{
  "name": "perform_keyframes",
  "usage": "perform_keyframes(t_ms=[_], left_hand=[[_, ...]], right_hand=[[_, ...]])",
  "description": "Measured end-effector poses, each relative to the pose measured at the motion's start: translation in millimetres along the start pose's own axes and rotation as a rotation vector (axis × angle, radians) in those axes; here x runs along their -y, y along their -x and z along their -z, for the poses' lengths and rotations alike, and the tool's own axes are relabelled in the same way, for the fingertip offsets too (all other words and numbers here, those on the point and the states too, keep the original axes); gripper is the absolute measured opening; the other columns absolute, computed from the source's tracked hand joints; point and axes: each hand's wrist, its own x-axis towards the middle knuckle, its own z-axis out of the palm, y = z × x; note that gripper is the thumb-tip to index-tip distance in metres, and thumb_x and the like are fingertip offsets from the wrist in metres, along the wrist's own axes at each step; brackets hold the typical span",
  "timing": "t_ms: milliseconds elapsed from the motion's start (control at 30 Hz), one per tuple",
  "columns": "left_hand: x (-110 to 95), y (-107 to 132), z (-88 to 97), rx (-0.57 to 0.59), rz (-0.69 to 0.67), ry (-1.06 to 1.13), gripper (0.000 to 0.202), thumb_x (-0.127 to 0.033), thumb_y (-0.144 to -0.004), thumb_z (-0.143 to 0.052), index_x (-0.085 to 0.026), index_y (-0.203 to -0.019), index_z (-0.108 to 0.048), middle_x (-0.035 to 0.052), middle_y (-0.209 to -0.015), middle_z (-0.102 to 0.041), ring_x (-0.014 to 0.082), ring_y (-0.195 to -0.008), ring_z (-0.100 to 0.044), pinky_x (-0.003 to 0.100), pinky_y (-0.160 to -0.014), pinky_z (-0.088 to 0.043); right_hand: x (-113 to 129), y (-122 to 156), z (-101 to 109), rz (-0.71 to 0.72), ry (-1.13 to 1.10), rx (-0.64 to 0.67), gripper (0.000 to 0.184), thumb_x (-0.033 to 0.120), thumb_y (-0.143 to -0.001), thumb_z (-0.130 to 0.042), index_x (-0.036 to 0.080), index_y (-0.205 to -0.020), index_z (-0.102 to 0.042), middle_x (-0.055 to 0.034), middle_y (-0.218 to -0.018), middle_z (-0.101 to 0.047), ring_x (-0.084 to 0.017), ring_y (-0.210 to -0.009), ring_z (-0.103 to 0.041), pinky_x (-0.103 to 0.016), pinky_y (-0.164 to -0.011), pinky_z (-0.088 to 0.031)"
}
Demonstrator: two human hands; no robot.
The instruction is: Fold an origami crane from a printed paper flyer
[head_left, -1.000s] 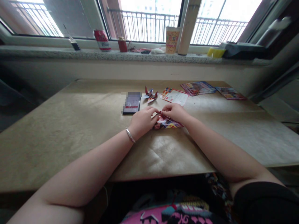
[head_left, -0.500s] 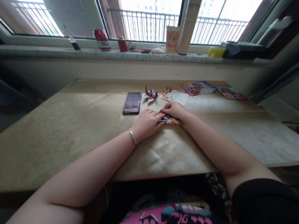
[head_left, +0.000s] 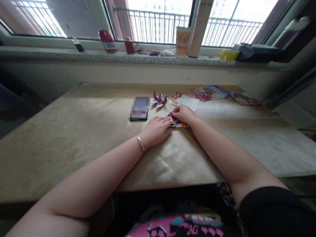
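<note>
My feed: wide tan table, smooth top with a soft sheen, far edge near a pale wall. Small dark mark on that wall. Above it, I get a speckled stone sill under windows in light frames. Vertical-bar railing outside, view beyond mostly blown white. Daylight from ahead; side corners dark, I can't make out detail there.

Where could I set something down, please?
Bare tabletop lies left of the phone, and right of the right forearm, nearer than the printed sheets. It is crowded around the left hand and right hand: patterned paper, folded shape, white sheet.
</note>
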Motion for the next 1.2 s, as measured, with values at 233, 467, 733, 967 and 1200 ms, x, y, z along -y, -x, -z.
perform_keyframes(t_ms=[233,467,733,967,1200], left_hand=[[2,1,-3.4,-0.028,-0.005,0.084,0.035,-0.029,-0.091,-0.053,-0.015,-0.122,-0.063,0.0134,-0.134,-0.057,0.0256,-0.122,-0.054,0.041,-0.107,-0.044],[2,2,4.9,0.021,-0.035,0.051,0.037,-0.032,-0.090,-0.056,-0.014,-0.123,-0.061,0.0142,-0.127,-0.061,0.0267,-0.123,-0.053,0.045,-0.110,-0.040],[2,5,9.6,0.095,-0.097,0.001,0.034,-0.029,-0.093,-0.051,-0.020,-0.124,-0.060,0.0127,-0.134,-0.057,0.0268,-0.123,-0.055,0.051,-0.110,-0.036],[6,5,10.6,0.107,-0.108,0.017,0.033,-0.031,-0.094,-0.050,-0.020,-0.124,-0.061,0.0112,-0.137,-0.055,0.0262,-0.124,-0.054,0.054,-0.114,-0.030],[10,4,16.3,0.143,-0.141,0.044,0.036,-0.028,-0.093,-0.052,-0.022,-0.127,-0.059,0.0102,-0.134,-0.059,0.0233,-0.125,-0.054,0.049,-0.112,-0.034]], right_hand=[[2,5,2,0.005,-0.006,0.004,0.015,0.030,-0.077,-0.063,0.022,-0.080,-0.075,-0.0037,-0.083,-0.075,-0.015,-0.078,-0.067,-0.022,-0.065,-0.044],[2,5,2,0.000,-0.002,0.011,0.016,0.031,-0.078,-0.063,0.022,-0.080,-0.075,-0.0041,-0.083,-0.075,-0.016,-0.079,-0.066,-0.022,-0.066,-0.044],[2,8,2,0.008,0.009,-0.002,0.016,0.031,-0.079,-0.062,0.023,-0.082,-0.075,-0.0032,-0.086,-0.075,-0.016,-0.079,-0.065,-0.023,-0.064,-0.042],[1,6,1,0.019,0.020,-0.008,0.017,0.034,-0.080,-0.062,0.023,-0.082,-0.075,-0.0035,-0.087,-0.075,-0.016,-0.079,-0.065,-0.024,-0.065,-0.042],[1,6,0,0.011,0.014,-0.004,0.016,0.034,-0.080,-0.063,0.023,-0.081,-0.074,-0.0034,-0.086,-0.075,-0.017,-0.079,-0.066,-0.025,-0.066,-0.043]])
